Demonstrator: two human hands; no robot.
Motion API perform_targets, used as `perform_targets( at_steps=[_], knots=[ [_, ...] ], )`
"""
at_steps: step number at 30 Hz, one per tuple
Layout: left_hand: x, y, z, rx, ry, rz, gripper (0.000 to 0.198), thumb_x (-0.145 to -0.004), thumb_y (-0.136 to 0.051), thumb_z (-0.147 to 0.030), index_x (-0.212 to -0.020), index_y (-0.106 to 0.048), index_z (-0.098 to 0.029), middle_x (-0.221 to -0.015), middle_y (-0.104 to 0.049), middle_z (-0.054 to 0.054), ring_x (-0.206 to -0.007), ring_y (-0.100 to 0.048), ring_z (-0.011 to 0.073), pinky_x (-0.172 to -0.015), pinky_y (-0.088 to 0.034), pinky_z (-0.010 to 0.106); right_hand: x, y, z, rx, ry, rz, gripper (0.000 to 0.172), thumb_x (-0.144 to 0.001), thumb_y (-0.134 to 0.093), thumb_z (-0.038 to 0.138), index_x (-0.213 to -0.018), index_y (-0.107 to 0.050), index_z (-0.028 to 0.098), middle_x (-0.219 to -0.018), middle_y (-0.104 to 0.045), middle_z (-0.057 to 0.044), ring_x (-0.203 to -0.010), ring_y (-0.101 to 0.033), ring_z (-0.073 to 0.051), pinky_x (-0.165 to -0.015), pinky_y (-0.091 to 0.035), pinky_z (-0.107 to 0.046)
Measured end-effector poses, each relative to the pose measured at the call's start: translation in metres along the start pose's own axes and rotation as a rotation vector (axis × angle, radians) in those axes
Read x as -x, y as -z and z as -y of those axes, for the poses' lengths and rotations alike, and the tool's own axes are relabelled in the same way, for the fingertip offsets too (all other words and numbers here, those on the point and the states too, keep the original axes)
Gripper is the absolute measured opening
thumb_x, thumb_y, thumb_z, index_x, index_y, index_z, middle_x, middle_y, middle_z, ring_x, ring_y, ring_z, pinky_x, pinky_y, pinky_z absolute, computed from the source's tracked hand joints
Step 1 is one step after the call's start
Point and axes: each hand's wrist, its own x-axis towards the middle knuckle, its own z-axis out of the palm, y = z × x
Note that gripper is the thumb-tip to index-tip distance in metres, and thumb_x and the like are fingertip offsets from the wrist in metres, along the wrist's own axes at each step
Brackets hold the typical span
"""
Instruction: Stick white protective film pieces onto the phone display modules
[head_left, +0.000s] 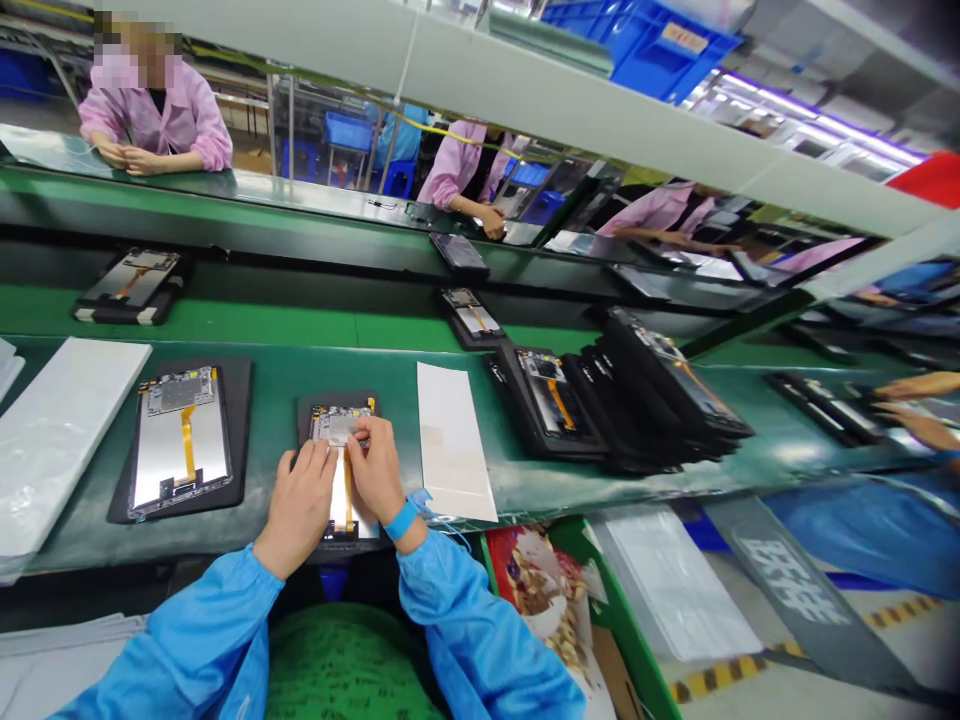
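In front of me an opened tablet (345, 490) shows its circuit board, a bright silver panel and an orange ribbon cable. It lies on a dark pad on the bench. My left hand (296, 510) rests over its left side, fingers bent but apart, with the tips on the board area. My right hand (377, 468) is closed in a pinch at the board's right side, beside a silvery patch. What its fingertips hold, if anything, is hidden. A similar opened tablet (166, 445) lies to the left on a dark pad.
A white card (454, 440) lies right of my hands, then a pile of black tablet parts (637, 400). White sheets (75, 430) lie at left. Below the bench edge stands a green bin (626, 630) with scraps. Co-workers sit opposite; another person's hands (919, 405) are at right.
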Motion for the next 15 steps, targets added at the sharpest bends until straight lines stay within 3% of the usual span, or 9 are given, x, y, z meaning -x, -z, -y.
perform_targets(
  at_steps=[4,8,15],
  knots=[
    [0.005,0.000,0.002,-0.058,0.013,0.031,0.039,-0.094,-0.040,-0.007,-0.125,-0.063,-0.007,-0.130,-0.060,0.020,-0.116,-0.053,0.0314,-0.089,-0.043,0.045,0.002,0.004,-0.003,-0.017,0.041,0.026,0.018,-0.087,-0.048,0.010,-0.100,-0.055,0.021,-0.104,-0.054,-0.008,-0.097,-0.057,-0.020,-0.088,-0.052,-0.037],
    [0.011,0.001,0.006,-0.085,-0.015,0.004,0.042,-0.094,-0.042,-0.009,-0.132,-0.060,-0.010,-0.129,-0.061,0.019,-0.111,-0.054,0.0302,-0.092,-0.039,0.047,0.004,0.008,-0.009,-0.087,0.058,0.021,0.015,-0.087,-0.049,0.012,-0.096,-0.056,0.020,-0.105,-0.056,-0.008,-0.099,-0.058,-0.020,-0.085,-0.053,-0.034],
    [-0.004,-0.002,-0.001,-0.033,-0.005,0.027,0.038,-0.097,-0.041,-0.014,-0.130,-0.059,-0.012,-0.115,-0.063,0.016,-0.101,-0.053,0.0289,-0.082,-0.038,0.044,0.003,0.010,-0.014,-0.133,0.114,-0.015,0.012,-0.088,-0.049,0.022,-0.091,-0.061,0.021,-0.103,-0.061,-0.010,-0.098,-0.061,-0.022,-0.085,-0.055,-0.039]
  ],
)
